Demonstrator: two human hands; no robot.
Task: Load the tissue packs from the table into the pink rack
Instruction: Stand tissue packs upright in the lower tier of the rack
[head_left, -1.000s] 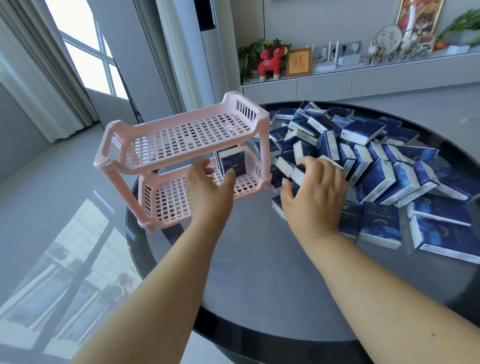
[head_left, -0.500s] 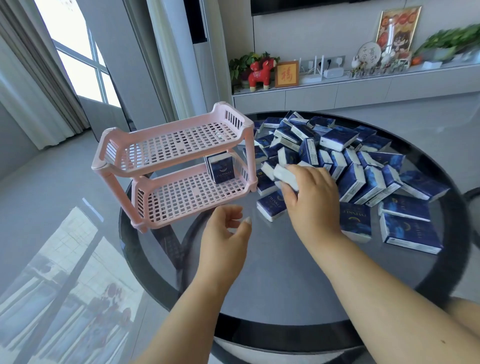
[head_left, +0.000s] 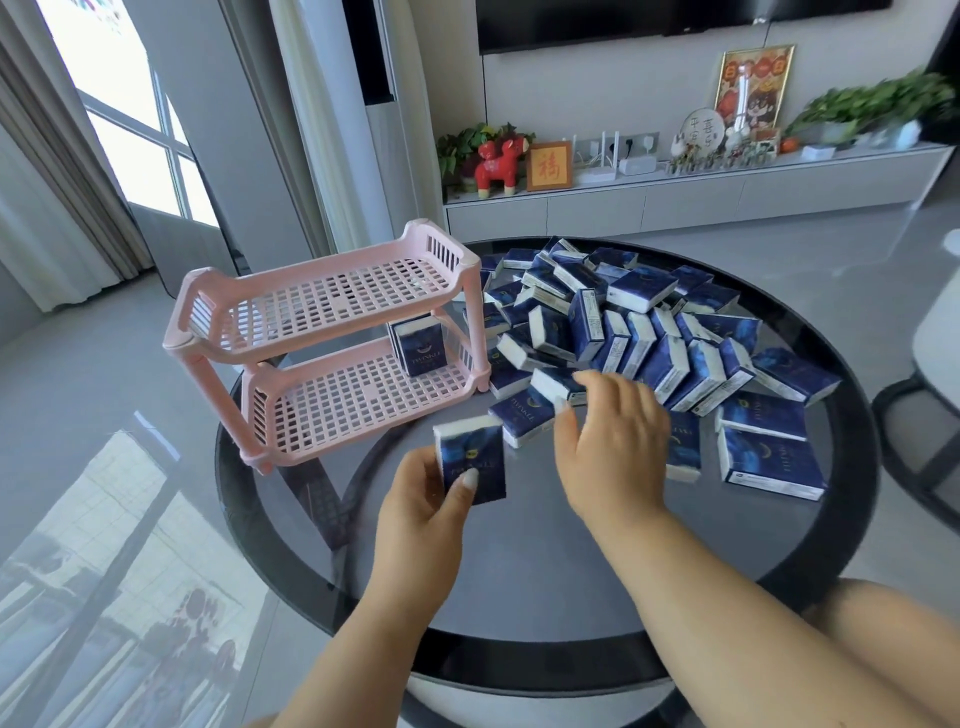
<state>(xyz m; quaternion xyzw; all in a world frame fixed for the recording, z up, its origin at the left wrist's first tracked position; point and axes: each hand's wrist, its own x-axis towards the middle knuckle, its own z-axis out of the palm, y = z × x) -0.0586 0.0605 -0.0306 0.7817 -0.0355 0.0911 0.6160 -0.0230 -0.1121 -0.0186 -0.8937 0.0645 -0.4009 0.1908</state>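
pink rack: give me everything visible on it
The pink rack is a two-tier shelf of glossy-looking plastic: two slotted grid trays with low slatted end rails, joined by round corner posts. It stands upright on the left part of the round glass table, clear of both hands. Its top tray is bare; upright tissue packs stand at the lower tray's right end.

Daylight enters through the window (head_left: 130, 135) at the upper left of the frame, where the panes are blown out to white. The room is evenly bright. The glossy floor (head_left: 104, 545) at lower left carries a strong reflection of the window grid. The dark glass surface (head_left: 519, 561) shows soft sheen and only faint shadows beneath the arms. Wide-angle distortion bends verticals near the left edge. Slight motion blur softens the right hand (head_left: 608, 441); background detail is mildly soft.
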